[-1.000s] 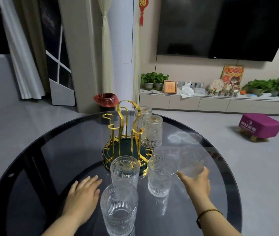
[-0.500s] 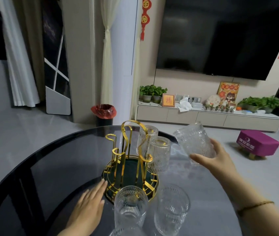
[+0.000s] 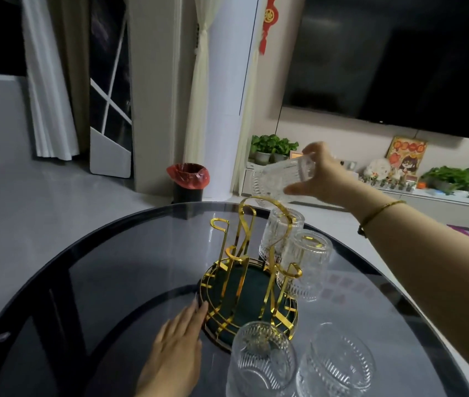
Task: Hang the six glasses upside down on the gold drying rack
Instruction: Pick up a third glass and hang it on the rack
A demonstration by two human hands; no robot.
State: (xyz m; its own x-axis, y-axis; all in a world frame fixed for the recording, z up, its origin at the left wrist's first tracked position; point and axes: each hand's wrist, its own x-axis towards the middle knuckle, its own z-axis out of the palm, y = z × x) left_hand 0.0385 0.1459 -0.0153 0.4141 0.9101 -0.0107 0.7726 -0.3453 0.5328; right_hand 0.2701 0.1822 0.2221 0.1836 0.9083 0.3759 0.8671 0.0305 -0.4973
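Note:
The gold drying rack (image 3: 244,253) stands on its round dark green base in the middle of the dark glass table (image 3: 98,282). Two ribbed glasses hang upside down on its right side, a far glass (image 3: 279,233) and a nearer glass (image 3: 306,262). My right hand (image 3: 323,174) grips a third ribbed glass (image 3: 279,179), tipped on its side, mouth to the left, just above the rack's top loop. My left hand (image 3: 176,348) lies flat on the table, fingertips touching the base's rim. Two upright glasses, a left glass (image 3: 262,359) and a right glass (image 3: 339,365), stand in front of the rack.
The table's curved edge runs close on the left and right. Beyond it on the floor stand a bin with a red bag (image 3: 188,179), a white column (image 3: 222,96) and a low TV cabinet (image 3: 442,202) with plants. A large dark screen (image 3: 399,58) hangs on the wall.
My right hand has lifted a glass off the table, carried it up and left over the rack, and tipped it sideways. My left hand has slid forward to the rack's base.

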